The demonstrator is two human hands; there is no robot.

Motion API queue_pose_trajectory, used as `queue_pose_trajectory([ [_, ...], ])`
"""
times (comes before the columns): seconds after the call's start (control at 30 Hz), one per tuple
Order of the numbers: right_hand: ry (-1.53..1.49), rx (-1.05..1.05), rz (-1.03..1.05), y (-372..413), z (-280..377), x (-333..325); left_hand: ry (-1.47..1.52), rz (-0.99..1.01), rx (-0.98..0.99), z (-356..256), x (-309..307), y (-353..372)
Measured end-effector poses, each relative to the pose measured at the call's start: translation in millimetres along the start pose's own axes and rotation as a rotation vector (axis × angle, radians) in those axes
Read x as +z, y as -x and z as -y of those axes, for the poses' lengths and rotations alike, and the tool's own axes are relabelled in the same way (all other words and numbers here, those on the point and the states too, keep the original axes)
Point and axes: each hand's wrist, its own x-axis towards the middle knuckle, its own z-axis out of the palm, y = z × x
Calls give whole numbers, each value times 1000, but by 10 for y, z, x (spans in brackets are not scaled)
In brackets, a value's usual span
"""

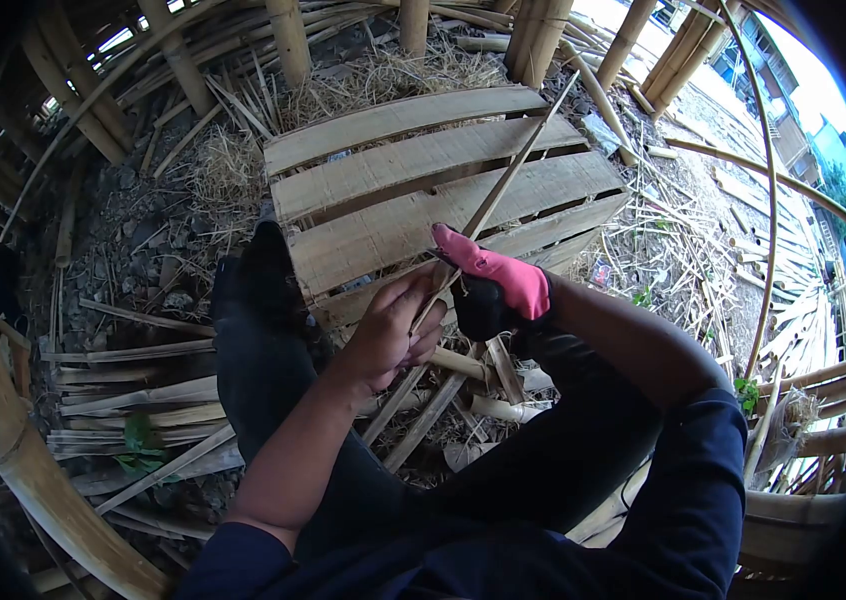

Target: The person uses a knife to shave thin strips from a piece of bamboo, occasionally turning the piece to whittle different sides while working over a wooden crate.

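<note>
A long, thin bamboo strip slants from between my hands up and away over a slatted wooden pallet. My left hand is bare and closed, its fingers pinching the near end of the strip. Just to its right, my right hand wears a pink glove with black parts. It is closed around the strip, with the thumb pointing forward along it. The gloved fingers are mostly hidden, and I cannot make out whether they hold anything else. Both hands are above my lap, at the pallet's near edge.
Split bamboo pieces lie at the left, with more pale strips at the right. Bamboo posts stand behind the pallet. A thick bamboo pole curves along the left edge. Dry shavings and stones cover the ground.
</note>
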Motion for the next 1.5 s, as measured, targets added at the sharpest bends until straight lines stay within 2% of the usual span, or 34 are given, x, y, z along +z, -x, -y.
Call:
queue_pose_trajectory([
  [0.07,44,6,-33,-16,57,43,40,-32,-3,-23,-33,14],
  [0.13,240,-36,-102,13,134,99,40,-72,4,-82,-55,11],
  [0.23,1006,-300,-103,115,187,39,6,-83,26,-58,-46,-10],
  [0.3,1163,-426,41,58,96,-39,-6,-75,37,-27,-43,-18],
  [0.4,717,-263,46,233,148,353,-14,-64,34,-10,-9,-32],
  [0.47,857,-566,-132,-67,-152,61,-19,-48,22,-19,-19,-38],
  [0.57,673,-228,-176,67,12,173,80,41,6,-23,-41,-22],
  [0.67,422,-108,-114,230,87,297,80,135,3,-46,-34,-17],
  [0.83,215,58,-80,231,88,210,8,147,-40,-65,7,-1],
  [0.9,315,-39,-44,100,-21,-25,-4,149,-48,-74,24,5],
  [1.0,368,-46,-33,112,-18,-97,4,164,-50,-79,22,0],
  [1.07,311,50,4,171,52,-65,21,157,-62,-114,8,-11],
  [1.13,194,197,84,274,199,43,59,-122,-117,-95,56,-150],
  [1.17,324,104,-133,361,206,224,79,-262,-144,-91,57,-214],
  [1.27,751,-71,-201,499,328,334,152,201,-114,-173,-59,-402],
  [1.33,669,-249,-181,460,225,219,150,54,-147,-287,119,-500],
  [1.37,675,-183,-225,525,284,200,150,-23,-164,-346,181,-549],
  [1.43,606,-91,-289,690,439,427,30,133,-134,-395,-6,-736],
  [1.47,574,-152,-328,679,422,429,-30,209,-123,-376,-104,-823],
  [1.5,542,-213,-365,647,382,404,-44,148,-116,-391,-41,-833],
])
